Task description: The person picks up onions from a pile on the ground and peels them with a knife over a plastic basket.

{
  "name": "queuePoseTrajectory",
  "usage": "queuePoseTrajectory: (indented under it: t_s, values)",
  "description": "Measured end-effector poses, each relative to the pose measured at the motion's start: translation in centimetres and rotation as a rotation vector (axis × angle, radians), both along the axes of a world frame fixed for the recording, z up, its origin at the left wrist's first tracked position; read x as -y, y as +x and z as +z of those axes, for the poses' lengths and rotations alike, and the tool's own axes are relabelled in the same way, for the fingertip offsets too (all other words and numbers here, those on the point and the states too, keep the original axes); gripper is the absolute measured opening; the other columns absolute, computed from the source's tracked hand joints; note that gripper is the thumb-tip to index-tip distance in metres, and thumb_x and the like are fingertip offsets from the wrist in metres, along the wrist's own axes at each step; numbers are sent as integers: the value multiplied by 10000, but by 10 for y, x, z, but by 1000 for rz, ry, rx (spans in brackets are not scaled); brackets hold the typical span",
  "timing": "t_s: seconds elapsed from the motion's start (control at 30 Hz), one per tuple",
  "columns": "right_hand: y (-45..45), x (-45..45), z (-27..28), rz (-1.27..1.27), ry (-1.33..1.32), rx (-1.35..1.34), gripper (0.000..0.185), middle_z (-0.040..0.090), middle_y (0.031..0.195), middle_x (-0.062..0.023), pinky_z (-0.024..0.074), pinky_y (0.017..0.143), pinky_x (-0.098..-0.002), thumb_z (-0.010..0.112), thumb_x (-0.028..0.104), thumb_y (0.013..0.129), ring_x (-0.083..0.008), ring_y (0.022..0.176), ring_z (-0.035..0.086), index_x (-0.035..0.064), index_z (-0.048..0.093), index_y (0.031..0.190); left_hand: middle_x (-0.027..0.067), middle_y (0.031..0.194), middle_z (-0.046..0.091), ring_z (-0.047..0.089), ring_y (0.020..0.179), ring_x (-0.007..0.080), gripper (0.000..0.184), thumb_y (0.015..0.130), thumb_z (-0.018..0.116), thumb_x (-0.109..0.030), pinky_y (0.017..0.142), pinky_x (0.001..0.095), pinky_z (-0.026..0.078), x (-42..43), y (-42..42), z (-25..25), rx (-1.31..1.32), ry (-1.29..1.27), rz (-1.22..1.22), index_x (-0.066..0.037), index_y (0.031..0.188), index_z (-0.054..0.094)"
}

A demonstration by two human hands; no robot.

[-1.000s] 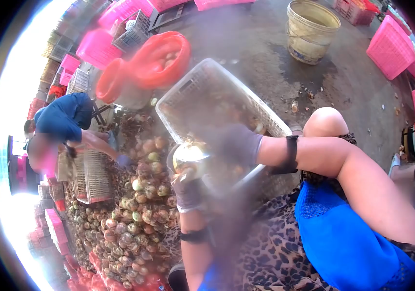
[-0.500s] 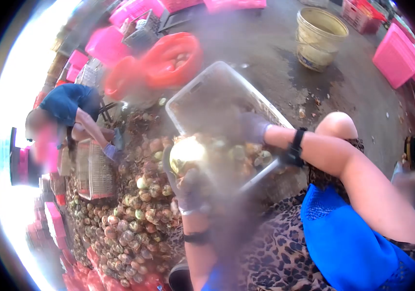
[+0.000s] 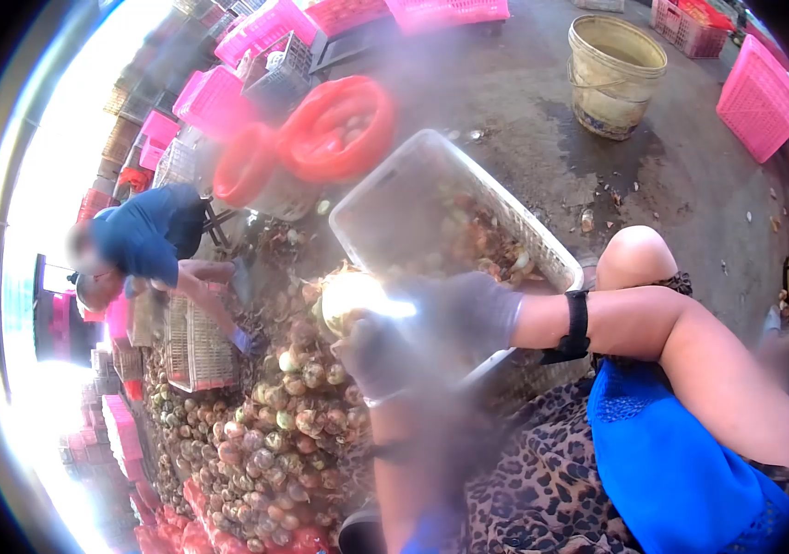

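A pale peeled-looking onion (image 3: 344,300), partly washed out by glare, is gripped in my gloved left hand (image 3: 376,355) over the near left side of a white plastic crate (image 3: 358,166). My gloved right hand (image 3: 478,319) is closed close beside the onion. A bright glint shows between the two hands, but haze hides what the right fingers hold. Onion skins and pieces (image 3: 487,235) lie inside the crate. Left of my hands spreads a large heap of onions (image 3: 265,443) on the ground.
At the left a person (image 3: 150,235) bends over a basket (image 3: 196,342). Red bags (image 3: 339,129) with onions inside stand beyond the crate. A dirty bucket (image 3: 611,83) sits at upper right, with pink crates (image 3: 759,102) along the edge.
My right hand has come back from over the crate to the onion in my left hand. The person at the left has shifted posture, and the view has moved slightly.
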State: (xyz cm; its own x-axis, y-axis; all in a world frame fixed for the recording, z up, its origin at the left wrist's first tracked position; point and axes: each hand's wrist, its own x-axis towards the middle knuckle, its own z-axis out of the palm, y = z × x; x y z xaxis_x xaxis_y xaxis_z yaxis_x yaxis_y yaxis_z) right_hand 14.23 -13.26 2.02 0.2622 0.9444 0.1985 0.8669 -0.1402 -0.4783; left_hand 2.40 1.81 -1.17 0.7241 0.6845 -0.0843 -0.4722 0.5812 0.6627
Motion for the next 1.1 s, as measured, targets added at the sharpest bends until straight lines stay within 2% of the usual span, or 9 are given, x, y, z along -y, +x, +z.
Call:
queuePoseTrajectory:
  t_s: [0.03, 0.23, 0.27, 0.53, 0.6, 0.8, 0.87, 0.97, 1.1]
  values:
    - [1, 0, 3, -5, -28, -21, 574, 663, 798, -184, 529, 581, -376, 639, 180, 801, -344, 700, 693, -102, 486, 1277, 177, 1229, 611, 621, 1131, 317, 741, 730, 825, -146, 986, 396, 564, 6, 3, 7, -12, 124, 42, 15, 1363, 475]
    - [14, -51, -98, -261, 331, -1578, 285, 678, 879, -122, 516, 729, -306, 559, 250, 954, -189, 854, 676, 19, 605, 1115, 129, 1356, 493, 574, 1176, 298, 920, 675, 846, -151, 956, 387, 565, 13, 4, 15, -165, 500, 252, -126, 1457, 362]
    - [21, -26, -34, -396, 159, -1642, 299, 689, 940, -104, 520, 748, -310, 549, 255, 973, -154, 868, 649, 5, 622, 1120, 115, 1368, 482, 557, 1192, 296, 933, 667, 852, -169, 970, 391, 549, 17, 3, 21, -115, 532, 242, -126, 1459, 360]
    - [1, -47, -78, -48, 668, -176, 461, 711, 961, -156, 530, 762, -370, 563, 296, 1002, -204, 834, 673, 60, 531, 1397, 117, 1383, 470, 486, 1262, 291, 1002, 634, 890, -289, 1069, 431, 459, 17, 11, 19, -276, 851, 372, -90, 1453, 347]
    - [0, -56, -84, -37, 727, -30, 475, 710, 925, -142, 530, 743, -368, 552, 285, 1016, -196, 807, 670, 83, 495, 1442, 125, 1383, 475, 496, 1261, 293, 988, 644, 887, -293, 1069, 428, 464, 19, 13, 16, -265, 822, 373, -80, 1448, 354]
    - [-10, -60, -78, -159, 640, -692, 524, 688, 841, -116, 521, 662, -317, 506, 256, 1045, -135, 749, 647, 104, 379, 1530, 186, 1354, 538, 570, 1230, 335, 864, 725, 841, -300, 1100, 427, 484, -1, 1, -7, 48, 154, 29, 2, 1413, 415]
    - [33, -77, -122, -123, 505, -595, 556, 676, 793, -115, 510, 626, -314, 490, 283, 1047, -138, 711, 639, 84, 338, 1544, 208, 1355, 541, 573, 1230, 344, 856, 742, 827, -302, 1117, 424, 476, -20, -1, -30, 236, -117, -60, 50, 1403, 414]
    - [59, -74, -129, -138, 301, -383, 606, 651, 722, -132, 501, 594, -348, 482, 310, 1043, -188, 652, 633, 69, 279, 1561, 218, 1369, 521, 543, 1265, 349, 869, 747, 819, -320, 1128, 424, 464, -2, -2, 5, 433, -317, -263, 82, 1396, 403]
    - [33, -61, -87, -65, 258, -179, 629, 639, 694, -175, 506, 601, -396, 496, 312, 1033, -261, 609, 635, 111, 249, 1576, 192, 1365, 519, 535, 1268, 335, 894, 702, 837, -228, 1122, 439, 456, 3, -4, 20, 215, 52, -170, 51, 1422, 387]
